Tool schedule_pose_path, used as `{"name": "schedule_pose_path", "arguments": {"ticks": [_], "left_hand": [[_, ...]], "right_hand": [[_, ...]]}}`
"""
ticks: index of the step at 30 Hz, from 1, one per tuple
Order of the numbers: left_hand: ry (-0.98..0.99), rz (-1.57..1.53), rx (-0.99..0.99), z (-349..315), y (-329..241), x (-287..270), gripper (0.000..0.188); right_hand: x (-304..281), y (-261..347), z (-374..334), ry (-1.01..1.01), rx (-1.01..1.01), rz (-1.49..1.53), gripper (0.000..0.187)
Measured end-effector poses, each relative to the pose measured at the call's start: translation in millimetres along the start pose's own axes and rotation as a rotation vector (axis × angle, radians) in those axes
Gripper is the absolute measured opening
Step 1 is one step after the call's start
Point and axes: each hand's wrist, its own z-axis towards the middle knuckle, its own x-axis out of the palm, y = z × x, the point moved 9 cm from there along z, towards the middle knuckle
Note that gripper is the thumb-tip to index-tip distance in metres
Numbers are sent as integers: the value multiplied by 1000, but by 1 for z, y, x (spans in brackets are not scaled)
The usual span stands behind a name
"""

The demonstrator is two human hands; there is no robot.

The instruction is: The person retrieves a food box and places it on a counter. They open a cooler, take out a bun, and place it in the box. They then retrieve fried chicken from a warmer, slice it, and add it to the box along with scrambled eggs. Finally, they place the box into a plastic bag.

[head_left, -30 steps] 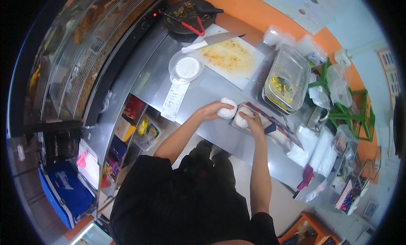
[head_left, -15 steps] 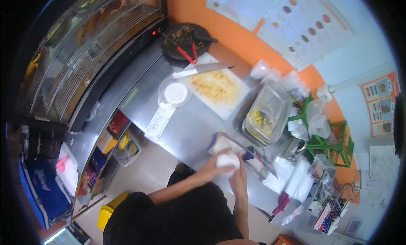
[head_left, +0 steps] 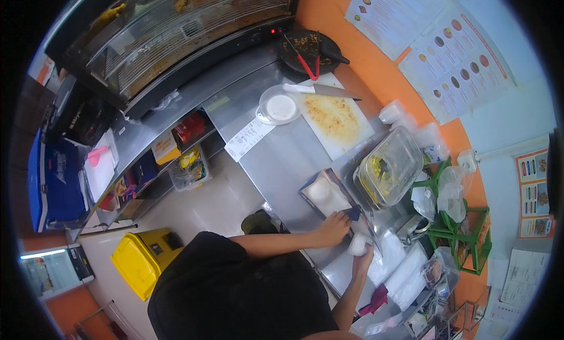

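My right hand (head_left: 365, 259) is closed on a small white rounded bundle (head_left: 359, 244); I cannot make out what it is made of. My left hand (head_left: 336, 228) is just left of the bundle, fingers curled by the near right corner of an open blue-edged box (head_left: 305, 191). Whether anything is between those fingers is hidden. Soft white material (head_left: 322, 193) fills the box. To the right of the box, a long metal utensil (head_left: 373, 231) lies close to both hands.
A lidded clear tub (head_left: 399, 158) with yellow food stands beyond the box. Further back are a stained cutting board (head_left: 341, 125) with a knife (head_left: 335, 92), a round white-lidded container (head_left: 278, 108) and a dark pan (head_left: 302, 52) with red-handled tongs. White plastic packs (head_left: 405, 269) lie rightward.
The view has turned, showing more of the floor and yellow bin. Both hands were together around the white bundle; now the left is apart from it, and the right holds it beside the box.
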Motion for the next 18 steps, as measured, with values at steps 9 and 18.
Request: {"name": "schedule_pose_path", "arguments": {"ticks": [9, 18], "left_hand": [[329, 212, -106, 20, -17, 59, 37], [200, 194, -193, -14, -4, 88, 26]], "right_hand": [[-21, -34, -12, 269, 340, -105, 49], [1, -25, -4, 166, 183, 349, 43]]}}
